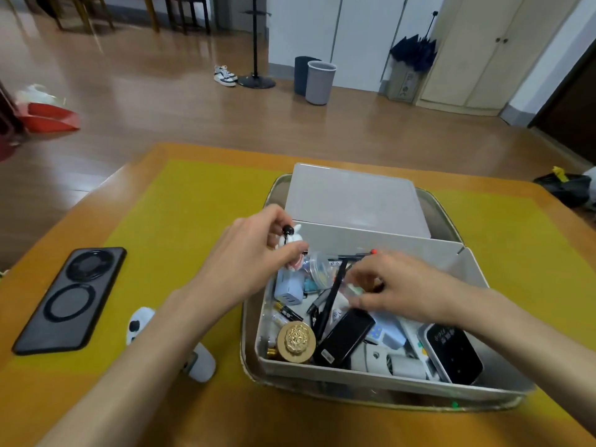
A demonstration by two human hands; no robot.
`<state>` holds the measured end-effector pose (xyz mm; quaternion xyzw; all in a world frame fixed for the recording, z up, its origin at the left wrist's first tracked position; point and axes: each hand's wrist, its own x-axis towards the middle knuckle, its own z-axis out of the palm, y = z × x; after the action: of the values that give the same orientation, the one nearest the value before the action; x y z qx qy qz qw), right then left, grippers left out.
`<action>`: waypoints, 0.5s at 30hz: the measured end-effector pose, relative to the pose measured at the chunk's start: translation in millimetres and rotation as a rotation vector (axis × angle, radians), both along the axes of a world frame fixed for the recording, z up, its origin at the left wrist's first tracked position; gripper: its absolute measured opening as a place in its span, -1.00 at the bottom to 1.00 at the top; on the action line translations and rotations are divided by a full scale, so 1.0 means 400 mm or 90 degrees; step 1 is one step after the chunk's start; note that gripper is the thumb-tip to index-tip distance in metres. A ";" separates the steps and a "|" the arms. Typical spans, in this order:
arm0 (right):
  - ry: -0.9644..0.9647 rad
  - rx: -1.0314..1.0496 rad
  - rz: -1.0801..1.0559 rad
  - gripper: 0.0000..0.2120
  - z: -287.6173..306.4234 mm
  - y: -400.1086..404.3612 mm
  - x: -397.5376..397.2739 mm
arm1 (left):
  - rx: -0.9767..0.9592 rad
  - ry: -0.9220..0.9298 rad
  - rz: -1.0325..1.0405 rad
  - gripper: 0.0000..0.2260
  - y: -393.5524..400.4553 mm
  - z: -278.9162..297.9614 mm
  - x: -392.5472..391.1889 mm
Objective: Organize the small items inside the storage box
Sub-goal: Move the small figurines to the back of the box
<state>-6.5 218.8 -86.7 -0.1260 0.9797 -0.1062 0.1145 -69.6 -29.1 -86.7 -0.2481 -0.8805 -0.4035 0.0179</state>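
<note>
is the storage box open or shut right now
Open. The storage box has no cover on it; its lid lies flat behind it, and the jumbled items inside are in plain view.

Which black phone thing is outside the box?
The big phone with two rings on its back. It lies on the yellow mat, left of the storage box; the other black gadgets are inside.

phone [69, 300] left of storage box [371, 375], lid [354, 198] behind
</note>
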 end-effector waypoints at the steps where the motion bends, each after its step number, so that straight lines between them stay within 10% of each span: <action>1: -0.014 0.037 0.050 -0.79 0.000 -0.007 0.007 | 0.008 -0.004 0.001 -0.77 -0.001 0.000 -0.002; 15: 0.071 0.088 0.116 -0.54 0.053 0.021 0.059 | 0.018 0.048 0.020 -0.72 -0.026 0.022 -0.005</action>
<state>17.3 227.1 -65.6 -0.2119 0.9740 -0.0203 0.0774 -71.6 -39.6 -78.0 -0.2487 -0.8772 -0.4061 0.0610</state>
